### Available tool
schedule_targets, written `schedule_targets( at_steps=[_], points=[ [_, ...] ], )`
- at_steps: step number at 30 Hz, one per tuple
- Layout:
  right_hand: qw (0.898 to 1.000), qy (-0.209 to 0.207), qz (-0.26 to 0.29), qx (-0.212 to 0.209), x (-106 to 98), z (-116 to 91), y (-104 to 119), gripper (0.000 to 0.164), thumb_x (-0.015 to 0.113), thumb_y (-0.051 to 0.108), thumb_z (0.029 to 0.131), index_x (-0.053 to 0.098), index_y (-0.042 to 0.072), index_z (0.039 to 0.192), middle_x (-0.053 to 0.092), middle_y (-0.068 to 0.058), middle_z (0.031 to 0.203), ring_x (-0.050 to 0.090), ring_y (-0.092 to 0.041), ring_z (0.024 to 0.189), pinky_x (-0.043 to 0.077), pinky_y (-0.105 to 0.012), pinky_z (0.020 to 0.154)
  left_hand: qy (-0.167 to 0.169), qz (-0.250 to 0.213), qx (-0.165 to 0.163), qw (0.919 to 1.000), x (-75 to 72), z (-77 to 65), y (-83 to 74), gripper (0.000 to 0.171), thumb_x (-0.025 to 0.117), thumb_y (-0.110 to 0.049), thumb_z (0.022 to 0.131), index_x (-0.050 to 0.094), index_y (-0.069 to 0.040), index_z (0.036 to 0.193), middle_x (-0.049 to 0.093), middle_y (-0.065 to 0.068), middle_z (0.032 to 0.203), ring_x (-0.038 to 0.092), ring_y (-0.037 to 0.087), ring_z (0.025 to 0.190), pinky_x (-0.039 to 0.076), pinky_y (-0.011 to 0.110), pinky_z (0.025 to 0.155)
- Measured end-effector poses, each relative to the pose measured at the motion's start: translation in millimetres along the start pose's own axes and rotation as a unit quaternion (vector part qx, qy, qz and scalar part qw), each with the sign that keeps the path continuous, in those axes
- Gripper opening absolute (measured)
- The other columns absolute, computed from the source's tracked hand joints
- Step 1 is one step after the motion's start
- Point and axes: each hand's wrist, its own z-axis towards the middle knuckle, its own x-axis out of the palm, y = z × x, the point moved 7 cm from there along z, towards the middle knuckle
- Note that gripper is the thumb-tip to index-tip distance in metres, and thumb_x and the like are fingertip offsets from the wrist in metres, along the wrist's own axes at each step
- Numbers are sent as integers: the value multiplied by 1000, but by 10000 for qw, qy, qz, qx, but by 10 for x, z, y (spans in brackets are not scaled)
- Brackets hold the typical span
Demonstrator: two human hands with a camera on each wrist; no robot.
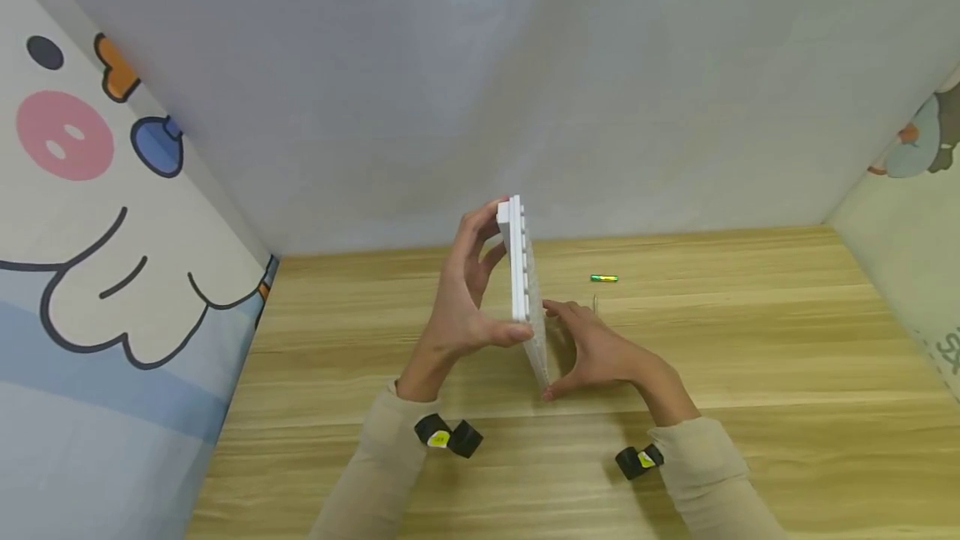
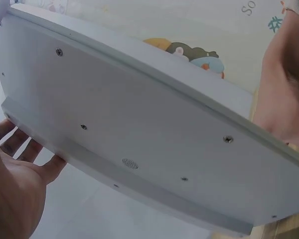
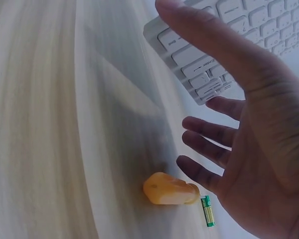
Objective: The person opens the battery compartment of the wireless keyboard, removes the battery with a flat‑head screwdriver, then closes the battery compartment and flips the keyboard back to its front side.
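A white keyboard (image 1: pixel 517 261) stands tilted up on its edge between the two hands, its keys facing right. My left hand (image 1: pixel 467 302) grips its raised end, thumb on the near edge and fingers round the far one. At the lower end, my right hand (image 1: pixel 603 354) spans the keyboard's width, thumb at the near corner and fingers toward the far one. The left wrist view shows the screwed underside (image 2: pixel 134 114). An orange-handled tool (image 3: pixel 169 190), apparently a screwdriver, lies beyond the right fingers; only its thin shaft (image 1: pixel 596 303) shows from the head.
A green and yellow battery (image 1: pixel 603 278) lies on the wooden table (image 1: pixel 337 340), behind the right hand. A pale wall (image 1: pixel 390 107) rises at the table's back edge, and a wall with cartoon prints (image 1: pixel 112 215) borders the left side.
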Motion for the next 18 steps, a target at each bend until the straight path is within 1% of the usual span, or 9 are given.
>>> schedule_targets(
  at_steps=[3,5,11,13,15,18],
  points=[
    [10000,-17,42,-14,-18,2,-11,128,100,49,52,33,8,155,48,-20,149,47,-39,136,42,-62,115,40,-60,-25,10000,-38,-13,-10,134,87,-70,61,27,2,156,39,2,151,44,19,136,44,39,120],
    [10000,-24,69,-30,-34,2,-19,128,100,48,52,33,9,154,46,-20,151,45,-39,139,41,-62,116,67,-80,-35,9999,-69,-19,-19,134,88,-69,61,27,1,156,39,3,152,44,19,136,44,37,119],
    [9996,24,220,-169,-76,-1,-13,129,100,45,52,31,11,156,43,-16,155,44,-37,139,42,-63,115,121,-115,-38,9999,-180,-57,-51,134,90,-67,60,26,1,157,33,17,159,44,17,137,43,35,120],
    [9995,11,227,-213,-95,-1,-2,130,100,44,52,31,11,157,43,-16,155,45,-37,138,42,-64,114,146,-107,-33,9998,-220,-72,-62,134,90,-66,61,25,0,157,32,19,160,44,17,138,42,33,120],
    [9994,-12,253,-232,-112,-2,7,130,100,42,52,31,11,157,43,-15,154,45,-37,137,43,-64,113,164,-126,-36,9998,-264,-91,-67,134,90,-65,61,24,0,158,33,17,160,44,17,138,43,31,119],
    [9992,-48,288,-282,-134,0,7,129,101,39,52,31,10,156,43,-15,153,45,-36,135,45,-62,111,166,-213,-50,9996,-324,-115,-67,135,91,-63,61,23,0,158,37,10,158,45,17,137,45,30,116]
  ],
)
